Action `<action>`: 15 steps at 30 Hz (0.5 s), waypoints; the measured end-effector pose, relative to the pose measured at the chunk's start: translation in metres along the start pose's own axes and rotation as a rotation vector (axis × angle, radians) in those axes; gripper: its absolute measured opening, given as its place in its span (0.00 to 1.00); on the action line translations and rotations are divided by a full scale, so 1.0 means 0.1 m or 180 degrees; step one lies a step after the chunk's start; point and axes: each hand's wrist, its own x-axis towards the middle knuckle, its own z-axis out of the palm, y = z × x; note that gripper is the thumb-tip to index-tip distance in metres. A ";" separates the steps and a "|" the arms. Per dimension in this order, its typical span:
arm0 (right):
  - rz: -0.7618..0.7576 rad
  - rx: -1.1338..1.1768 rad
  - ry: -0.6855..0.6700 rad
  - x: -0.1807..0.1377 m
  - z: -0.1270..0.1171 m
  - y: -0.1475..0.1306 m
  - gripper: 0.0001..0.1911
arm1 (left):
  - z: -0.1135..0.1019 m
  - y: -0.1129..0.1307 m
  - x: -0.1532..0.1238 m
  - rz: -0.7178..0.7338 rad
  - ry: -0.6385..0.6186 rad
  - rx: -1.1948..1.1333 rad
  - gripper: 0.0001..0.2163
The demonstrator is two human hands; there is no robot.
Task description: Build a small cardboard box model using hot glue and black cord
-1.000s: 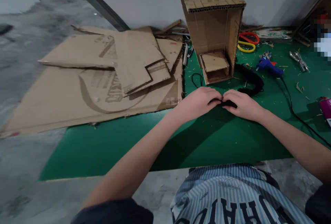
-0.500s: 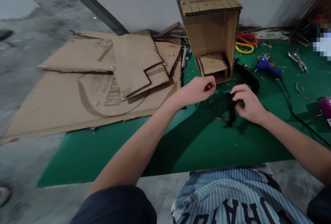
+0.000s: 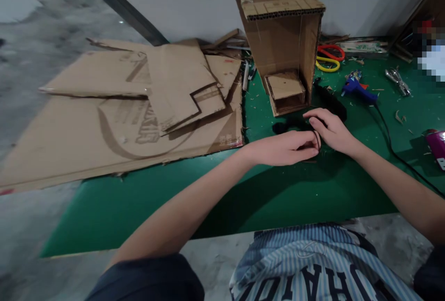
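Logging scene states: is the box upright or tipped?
Upright: the box stands on the table, top panel uppermost, open front showing.

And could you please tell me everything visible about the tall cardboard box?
The cardboard box looks brown and corrugated. It stands upright, open at the front; its roof shows a raw fluted edge. Thin pale threads hang inside, and a low platform with a dark spot sits at the bottom. It rests on the green table beyond the left hand and right hand, apparently touched by neither.
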 end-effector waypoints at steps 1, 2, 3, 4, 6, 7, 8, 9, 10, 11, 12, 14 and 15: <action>-0.0064 0.0003 -0.0222 0.00 -0.02 -0.01 0.23 | 0.03 0.02 -0.01 0.0002 0.0116 -0.0302 0.07; -0.0123 0.0034 -0.0407 -0.01 -0.05 -0.01 0.25 | 0.06 0.04 -0.02 0.0017 0.0241 -0.0648 0.07; -0.0173 0.0073 -0.0562 -0.01 -0.07 -0.02 0.26 | 0.08 0.06 -0.03 0.0038 0.0372 -0.1027 0.07; -0.0203 0.0110 -0.0696 -0.01 -0.09 -0.02 0.27 | 0.09 0.08 -0.05 0.0071 0.0515 -0.1419 0.08; -0.0120 0.0185 -0.0842 -0.01 -0.11 -0.02 0.27 | 0.09 0.11 -0.06 0.0143 0.0899 -0.2146 0.10; -0.0014 0.0226 -0.0824 -0.01 -0.12 -0.02 0.27 | 0.07 0.12 -0.06 0.0154 0.1119 -0.2439 0.09; 0.0091 0.0273 -0.0774 -0.01 -0.12 -0.03 0.26 | 0.05 0.13 -0.06 0.0140 0.1340 -0.2679 0.08; 0.0156 0.0312 -0.0712 -0.02 -0.11 -0.03 0.25 | 0.02 0.13 -0.05 0.0115 0.1573 -0.2861 0.07; 0.0161 0.0316 -0.0638 -0.03 -0.10 -0.03 0.23 | -0.01 0.13 -0.04 0.0078 0.1796 -0.2980 0.07; 0.0113 0.0269 -0.0551 -0.04 -0.09 -0.04 0.22 | -0.03 0.12 -0.02 0.0033 0.2003 -0.3040 0.08; 0.0044 0.0174 -0.0466 -0.05 -0.07 -0.03 0.21 | -0.06 0.11 -0.01 -0.0006 0.2176 -0.3051 0.09; -0.0059 -0.0117 -0.0310 -0.07 -0.03 -0.02 0.20 | -0.09 0.08 0.02 -0.0049 0.2430 -0.2945 0.10; -0.0099 -0.0273 -0.0241 -0.07 -0.02 -0.02 0.18 | -0.10 0.07 0.03 -0.0042 0.2532 -0.2836 0.10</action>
